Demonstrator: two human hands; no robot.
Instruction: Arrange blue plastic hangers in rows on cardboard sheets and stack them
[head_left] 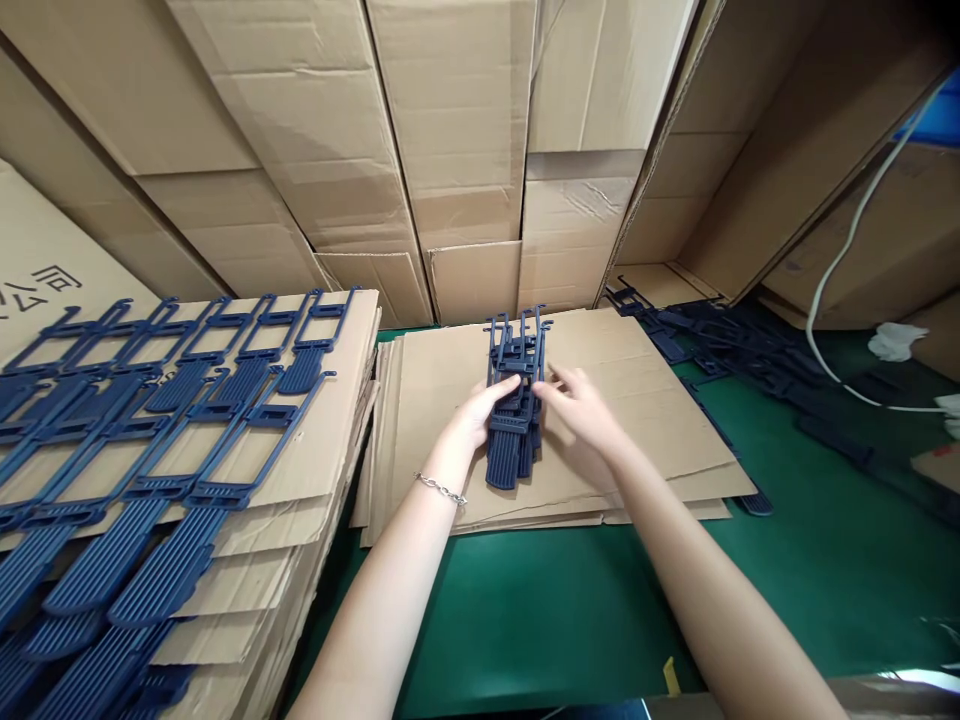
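A small bunch of dark blue plastic frames [505, 455] with ribbed, paddle-shaped ends lies near the middle of a flat cardboard stack [637, 420]. My left hand [480, 410] grips the left side of the bunch, its thumb across the top and its other fingers hidden. At the right edge of the bunch is my right hand [581, 405], its fingers partly bent and spread apart, the fingertips beside the frames. I see nothing held in it.
Left, layered cardboard [262, 540] bears rows of blue frames [240, 420]. More dark frames [735, 345] lie piled at the back right of the green table [525, 610]. Cardboard boxes [457, 120] wall the back; a white cable [832, 270] hangs at right.
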